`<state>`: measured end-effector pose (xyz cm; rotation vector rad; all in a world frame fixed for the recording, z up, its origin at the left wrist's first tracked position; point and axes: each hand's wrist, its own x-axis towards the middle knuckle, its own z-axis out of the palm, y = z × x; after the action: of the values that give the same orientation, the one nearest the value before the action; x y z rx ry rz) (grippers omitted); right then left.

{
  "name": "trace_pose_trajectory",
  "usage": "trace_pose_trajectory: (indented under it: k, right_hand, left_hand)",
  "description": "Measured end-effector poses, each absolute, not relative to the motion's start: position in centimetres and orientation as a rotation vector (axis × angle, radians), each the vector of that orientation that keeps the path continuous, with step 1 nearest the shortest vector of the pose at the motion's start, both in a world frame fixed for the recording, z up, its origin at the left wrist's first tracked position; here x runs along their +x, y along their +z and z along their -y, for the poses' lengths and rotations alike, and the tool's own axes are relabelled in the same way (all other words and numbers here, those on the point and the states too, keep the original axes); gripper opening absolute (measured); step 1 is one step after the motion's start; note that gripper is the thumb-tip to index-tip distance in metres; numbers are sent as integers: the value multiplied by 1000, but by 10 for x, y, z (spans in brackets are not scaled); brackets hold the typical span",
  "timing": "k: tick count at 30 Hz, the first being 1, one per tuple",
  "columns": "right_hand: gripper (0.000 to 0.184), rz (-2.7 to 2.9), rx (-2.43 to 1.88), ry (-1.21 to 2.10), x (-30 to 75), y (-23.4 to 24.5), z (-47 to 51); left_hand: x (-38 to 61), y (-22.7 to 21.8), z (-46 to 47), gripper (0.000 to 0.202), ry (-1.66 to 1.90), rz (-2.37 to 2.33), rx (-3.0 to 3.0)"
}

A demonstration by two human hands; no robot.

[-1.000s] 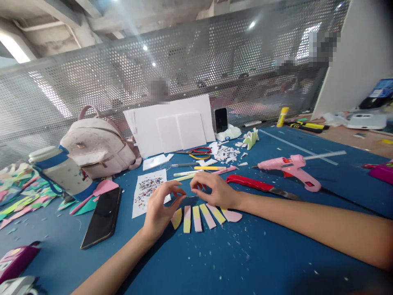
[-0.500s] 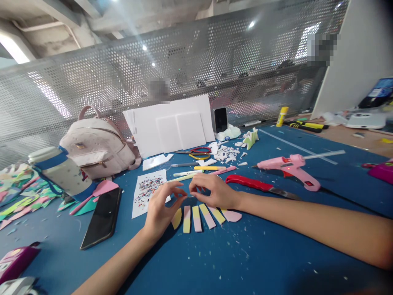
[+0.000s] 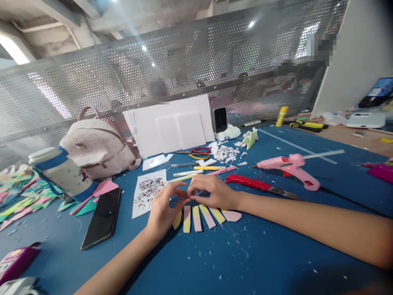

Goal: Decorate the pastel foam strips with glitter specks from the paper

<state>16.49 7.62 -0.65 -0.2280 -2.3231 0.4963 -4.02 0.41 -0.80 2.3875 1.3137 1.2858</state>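
My left hand (image 3: 166, 207) and my right hand (image 3: 214, 191) meet fingertip to fingertip above the table. Thumb and forefinger are pinched on each; whatever lies between them is too small to make out. Just below the hands, several yellow and pink foam strips (image 3: 197, 218) lie fanned out in an arc. A yellow rounded piece (image 3: 177, 219) sits at the arc's left end, partly behind my left hand, and a pink rounded piece (image 3: 231, 215) ends it on the right. Behind my left hand is a white sheet (image 3: 139, 207) scattered with tiny coloured bits.
A pink glue gun (image 3: 293, 164) and a red-handled knife (image 3: 248, 182) lie to the right. Pens (image 3: 210, 168), scissors (image 3: 199, 152) and white scraps (image 3: 226, 153) are behind my hands. Leftward are a phone (image 3: 101, 219), a bottle (image 3: 63, 174) and a backpack (image 3: 98, 143).
My left hand has shifted slightly right, closing the small gap, so the fingertips of both hands now touch. The strips and tools have stayed in place.
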Motion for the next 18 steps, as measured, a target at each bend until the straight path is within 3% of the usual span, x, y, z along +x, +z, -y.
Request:
trace_pose_trajectory:
  k: [10, 18]
  right_hand:
    - [3, 2323, -222, 508, 165, -8, -77]
    - [15, 2334, -250, 492, 164, -4, -77]
  left_hand:
    - [-40, -9, -5, 47, 1234, -1343, 2316]
    - [-39, -8, -7, 51, 1265, -1303, 2268]
